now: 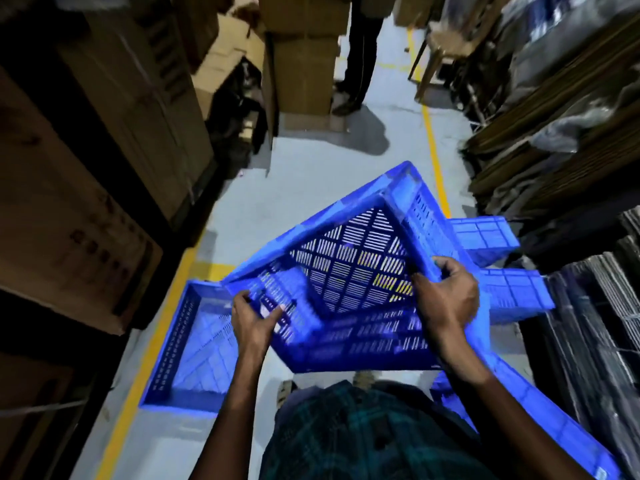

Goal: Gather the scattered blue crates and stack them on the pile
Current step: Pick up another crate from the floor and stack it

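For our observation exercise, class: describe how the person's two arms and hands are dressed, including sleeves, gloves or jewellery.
Both arms are bare from the bottom of the picture to the fingers: no sleeve shows. The left hand and right hand wear no gloves. No watch, bracelet or ring can be made out, though the picture is somewhat blurred. Below the arms shows a dark green checked garment.
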Tool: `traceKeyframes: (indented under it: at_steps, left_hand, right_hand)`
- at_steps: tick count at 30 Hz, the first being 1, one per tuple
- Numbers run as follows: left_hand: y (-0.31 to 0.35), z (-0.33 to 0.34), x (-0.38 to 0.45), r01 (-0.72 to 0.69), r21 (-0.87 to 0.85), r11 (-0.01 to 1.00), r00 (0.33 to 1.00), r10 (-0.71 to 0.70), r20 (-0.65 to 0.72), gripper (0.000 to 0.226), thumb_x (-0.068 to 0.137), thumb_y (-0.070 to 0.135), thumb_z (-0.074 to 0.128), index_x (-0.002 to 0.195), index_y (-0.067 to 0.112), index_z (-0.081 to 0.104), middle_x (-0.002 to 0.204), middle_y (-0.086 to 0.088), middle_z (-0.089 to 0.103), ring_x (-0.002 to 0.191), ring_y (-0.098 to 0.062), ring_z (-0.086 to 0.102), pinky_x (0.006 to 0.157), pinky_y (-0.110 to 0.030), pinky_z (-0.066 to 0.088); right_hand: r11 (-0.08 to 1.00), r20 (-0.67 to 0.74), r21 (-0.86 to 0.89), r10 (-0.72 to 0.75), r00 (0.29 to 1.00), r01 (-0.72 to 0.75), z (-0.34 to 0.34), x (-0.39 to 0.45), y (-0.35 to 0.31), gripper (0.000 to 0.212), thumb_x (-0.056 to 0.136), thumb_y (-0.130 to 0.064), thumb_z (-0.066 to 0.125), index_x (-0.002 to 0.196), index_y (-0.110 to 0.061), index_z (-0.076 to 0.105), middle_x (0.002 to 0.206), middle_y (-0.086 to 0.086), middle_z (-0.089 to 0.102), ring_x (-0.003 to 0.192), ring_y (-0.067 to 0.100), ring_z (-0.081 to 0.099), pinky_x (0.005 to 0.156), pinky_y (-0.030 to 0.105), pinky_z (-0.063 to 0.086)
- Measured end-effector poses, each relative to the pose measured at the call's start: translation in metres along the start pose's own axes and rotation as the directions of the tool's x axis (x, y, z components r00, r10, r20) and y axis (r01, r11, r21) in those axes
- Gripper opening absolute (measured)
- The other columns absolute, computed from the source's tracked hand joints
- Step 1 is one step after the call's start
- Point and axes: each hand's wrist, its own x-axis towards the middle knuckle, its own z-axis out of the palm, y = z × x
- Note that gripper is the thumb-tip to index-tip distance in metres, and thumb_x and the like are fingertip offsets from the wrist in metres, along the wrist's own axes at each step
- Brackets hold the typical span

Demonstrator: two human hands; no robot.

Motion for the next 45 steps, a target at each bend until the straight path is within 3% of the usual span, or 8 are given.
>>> traceKeyframes:
  at_steps: [9,17,23,27,33,36,40,45]
  left_hand:
    - [0.022,0.002,0.027,0.133,-0.096,0.987,0.963,-0.151,-0.223,0.081,0.066,0.028,0.088,0.128,0.001,0.044,0.122,-0.026,0.055,0.112,-0.041,0.055,0.094,-0.048,0.045]
    - [0.062,-0.01,0.022,0.207,-0.273,0.939,0.765,-0.329,-0.554,0.082,0.069,0.026,0.087,0.128,-0.009,0.041,0.129,-0.034,0.044,0.12,-0.049,0.045,0.098,-0.048,0.037]
    - [0.035,-0.009,-0.001,0.15,-0.589,0.794,0.711,-0.5,-0.494,0.078,0.069,0.04,0.084,0.123,-0.004,0.049,0.119,-0.022,0.061,0.108,-0.035,0.062,0.086,-0.045,0.052]
    - [0.004,-0.025,-0.023,0.09,-0.729,0.678,0.663,-0.588,-0.464,0.065,0.067,0.046,0.082,0.111,0.005,0.054,0.099,-0.011,0.063,0.086,-0.024,0.062,0.073,-0.033,0.046]
    - [-0.095,-0.051,-0.031,0.124,-0.829,0.545,0.458,-0.773,-0.44,0.089,0.043,0.063,0.081,0.108,0.006,0.059,0.095,-0.012,0.067,0.084,-0.029,0.069,0.072,-0.045,0.056]
    - [-0.111,-0.067,-0.036,0.086,-0.876,0.474,0.397,-0.823,-0.406,0.083,0.048,0.057,0.085,0.107,0.005,0.057,0.096,-0.013,0.066,0.079,-0.028,0.066,0.066,-0.042,0.054]
    - [-0.088,-0.095,-0.036,0.07,-0.852,0.519,0.409,-0.794,-0.45,0.04,0.076,0.031,0.082,0.087,0.011,0.05,0.073,-0.002,0.051,0.061,-0.017,0.045,0.058,-0.031,0.037]
    - [-0.116,-0.137,-0.02,0.133,-0.839,0.528,0.376,-0.81,-0.45,0.041,0.077,0.036,0.08,0.096,0.01,0.055,0.077,0.001,0.051,0.062,-0.015,0.045,0.06,-0.029,0.038]
  right_hand:
    - [0.948,0.053,0.297,-0.138,0.989,0.117,-0.012,0.03,-0.028,0.038,0.072,-0.041,0.083,0.089,-0.01,0.073,0.075,-0.003,0.064,0.068,0.011,0.057,0.058,0.015,0.037]
    - [0.833,0.231,0.521,-0.348,0.909,0.186,-0.018,0.073,-0.04,0.044,0.069,-0.051,0.079,0.086,-0.011,0.07,0.079,0.004,0.074,0.067,0.018,0.066,0.066,0.035,0.052]
    - [0.753,0.407,0.653,-0.437,0.802,0.079,-0.022,0.086,-0.065,0.023,0.073,-0.028,0.086,0.077,-0.019,0.066,0.078,0.007,0.071,0.068,0.018,0.062,0.07,0.039,0.053]
    - [0.734,0.455,0.676,-0.484,0.748,0.064,-0.003,0.082,-0.082,0.027,0.072,-0.021,0.086,0.074,-0.024,0.059,0.074,-0.003,0.066,0.06,-0.001,0.059,0.068,0.029,0.05]
    - [0.768,0.511,0.634,-0.509,0.692,0.097,0.042,0.049,-0.095,0.029,0.059,-0.056,0.079,0.075,-0.039,0.061,0.077,-0.004,0.068,0.068,0.018,0.064,0.068,0.053,0.057]
    - [0.769,0.52,0.622,-0.547,0.657,0.147,0.066,0.026,-0.111,0.03,0.058,-0.055,0.075,0.072,-0.036,0.057,0.077,-0.01,0.066,0.074,0.013,0.066,0.077,0.048,0.057]
    - [0.789,0.547,0.598,-0.531,0.647,0.142,0.108,0.0,-0.134,0.032,0.058,-0.058,0.076,0.073,-0.035,0.059,0.076,-0.008,0.069,0.071,0.016,0.068,0.072,0.049,0.057]
    - [0.837,0.576,0.522,-0.49,0.654,0.166,0.166,-0.031,-0.168,0.039,0.063,-0.06,0.075,0.078,-0.027,0.062,0.077,-0.002,0.071,0.065,0.013,0.063,0.071,0.049,0.057]
